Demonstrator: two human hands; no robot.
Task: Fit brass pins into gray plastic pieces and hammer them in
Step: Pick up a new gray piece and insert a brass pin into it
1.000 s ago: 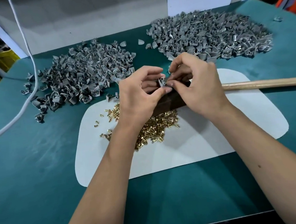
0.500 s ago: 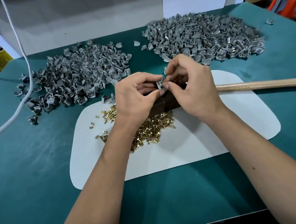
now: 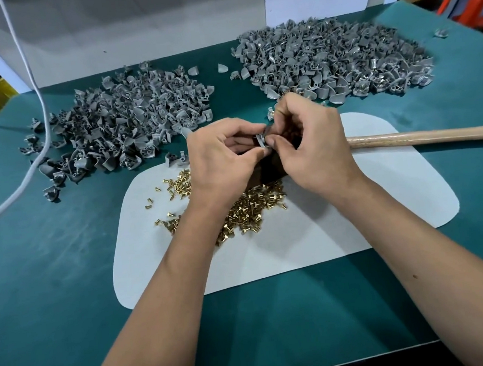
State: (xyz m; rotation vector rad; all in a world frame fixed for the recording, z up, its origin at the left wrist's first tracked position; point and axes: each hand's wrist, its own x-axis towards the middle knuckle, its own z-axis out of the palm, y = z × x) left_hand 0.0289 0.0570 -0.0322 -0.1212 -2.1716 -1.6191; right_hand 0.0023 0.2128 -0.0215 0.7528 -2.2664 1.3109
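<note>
Little is changing since the earlier frames: both hands are staying joined above the white mat (image 3: 357, 230). Left hand (image 3: 220, 161) and right hand (image 3: 313, 143) are pinching one gray plastic piece (image 3: 260, 140) between curled fingertips, over the brass pins (image 3: 246, 212); the hammer handle (image 3: 427, 137) is lying rightward.

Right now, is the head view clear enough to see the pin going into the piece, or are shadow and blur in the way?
Head view: lighting is even and soft, with no glare. The gray piece pinched between the left hand and right hand is small and slightly soft, and no pin is discernible there. The hands shadow the dark block beneath. The brass pins are sharp. Wide-angle distortion bends the table edges.
</note>
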